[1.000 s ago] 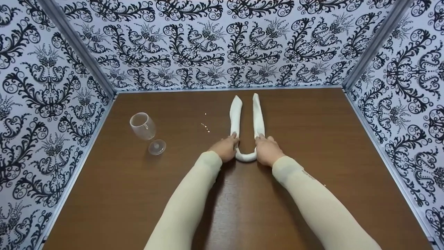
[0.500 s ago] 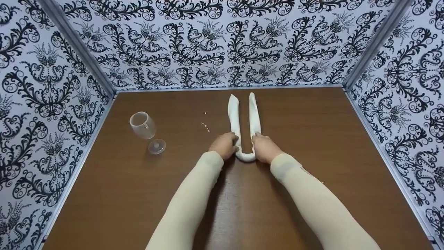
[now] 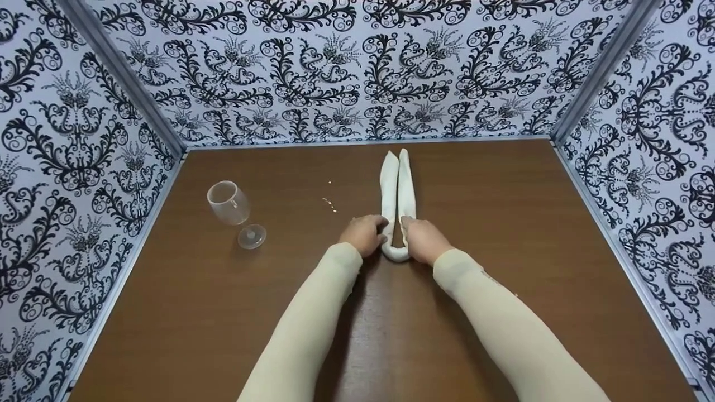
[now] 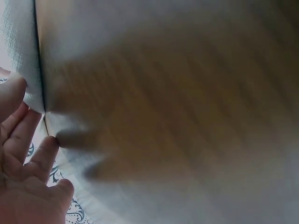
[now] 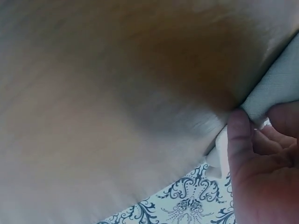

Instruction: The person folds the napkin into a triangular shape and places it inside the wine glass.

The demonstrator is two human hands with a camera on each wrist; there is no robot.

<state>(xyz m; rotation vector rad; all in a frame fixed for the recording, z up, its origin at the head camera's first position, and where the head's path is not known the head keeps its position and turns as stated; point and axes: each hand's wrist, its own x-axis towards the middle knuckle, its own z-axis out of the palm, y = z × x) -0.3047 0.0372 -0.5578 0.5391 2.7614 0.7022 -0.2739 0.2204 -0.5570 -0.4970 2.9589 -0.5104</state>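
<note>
A white cloth napkin (image 3: 389, 190), rolled into a long strip, lies on the table bent into a narrow U. Its bend faces me, and its two pointed ends aim at the back wall, almost touching. My left hand (image 3: 364, 234) holds the left leg near the bend. On the right leg, level with it, my right hand (image 3: 427, 241) pinches the cloth. In the right wrist view, the napkin (image 5: 275, 86) passes between thumb and finger. The left wrist view has the napkin (image 4: 18, 46) at the fingertips, partly hidden by the hand.
A clear wine glass (image 3: 230, 206) stands on the left of the brown table (image 3: 503, 223). Small pale crumbs (image 3: 329, 203) lie between it and the napkin. Black-and-white patterned walls (image 3: 346, 67) enclose the back and both sides.
Both legs of the napkin have come together, so the U is much narrower. My hands have moved slightly closer to each other while keeping hold. The wine glass has stayed put.
</note>
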